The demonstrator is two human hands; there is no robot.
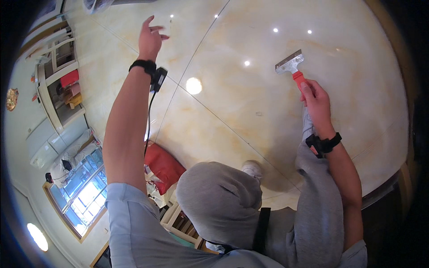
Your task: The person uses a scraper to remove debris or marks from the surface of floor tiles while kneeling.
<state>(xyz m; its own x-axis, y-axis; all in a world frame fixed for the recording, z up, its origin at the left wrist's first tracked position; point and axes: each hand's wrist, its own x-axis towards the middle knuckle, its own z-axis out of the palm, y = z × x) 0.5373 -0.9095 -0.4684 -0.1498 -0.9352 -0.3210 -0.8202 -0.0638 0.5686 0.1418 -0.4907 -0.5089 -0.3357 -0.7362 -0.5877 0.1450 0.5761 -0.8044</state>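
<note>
My right hand (315, 98) grips the red handle of a wide-blade metal scraper (291, 62). Its blade points away from me, over a glossy marble-patterned tile floor (231, 100); whether it touches the floor I cannot tell. Out at the far left, my left hand (150, 40) is stretched forward above the tiles, fingers spread and holding nothing. A small pale mark (258, 114) shows on the floor between my legs and the scraper. Each wrist wears a black strap with a small device.
My bent knee (218, 194) in grey trousers and a white shoe (252, 168) are close below. A red bag (164, 165) lies beside the knee. Cabinets (60, 90) and a window (82, 197) stand left. Thin joint lines (214, 115) cross the tiles; a dark edge (382, 191) borders the right.
</note>
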